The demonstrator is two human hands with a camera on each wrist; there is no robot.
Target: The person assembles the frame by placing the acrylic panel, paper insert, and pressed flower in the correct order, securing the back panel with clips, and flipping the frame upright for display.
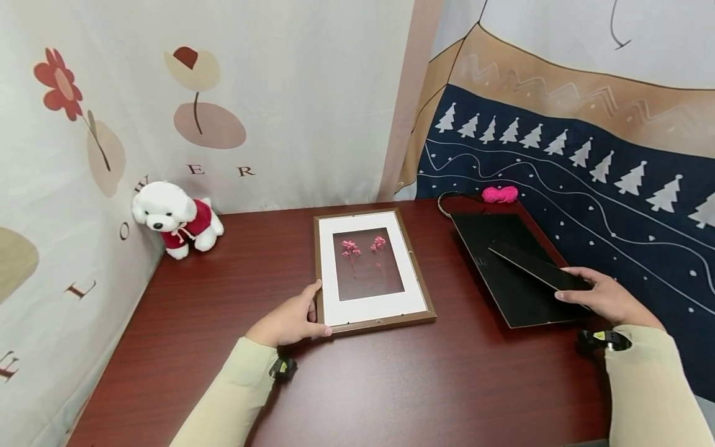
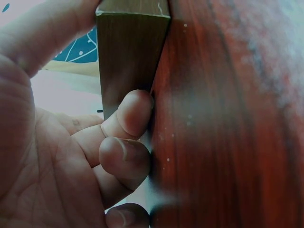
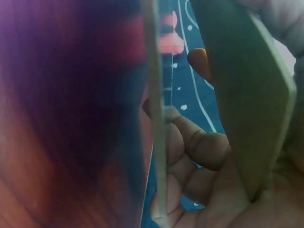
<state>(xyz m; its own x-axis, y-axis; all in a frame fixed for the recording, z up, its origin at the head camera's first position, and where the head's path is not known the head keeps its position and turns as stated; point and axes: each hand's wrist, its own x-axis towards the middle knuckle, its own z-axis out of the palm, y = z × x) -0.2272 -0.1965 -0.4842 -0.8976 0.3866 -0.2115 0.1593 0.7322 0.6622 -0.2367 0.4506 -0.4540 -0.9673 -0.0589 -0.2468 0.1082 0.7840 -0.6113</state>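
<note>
Left hand (image 1: pixel 287 316) pinches the near-left corner of the brown picture frame (image 1: pixel 371 273): thumb on the near edge, fingers along the side, grip narrow. Frame lies face up mid-table (image 1: pixel 391 385), white mat (image 1: pixel 353 312) and pink sprigs (image 1: pixel 351 249) showing. Good anchor; I'd go light there, corner only, off the front face. Right hand (image 1: pixel 611 298) grips the near-right part of the black backing board (image 1: pixel 514 292), right of the frame, well apart, thumb over the support leg (image 1: pixel 539 267). Right wrist view shows the leg angled off the board, fingers curled at the board's edge. Can't tell whether the far edge touches the table. Best load the board, not the leg; a leg taking the weight could swing or strain its joint. Mind the pink yarn (image 1: pixel 499 194) just past the board's far end. Plush dog (image 1: pixel 179 217), far left, is well out of the way.
</note>
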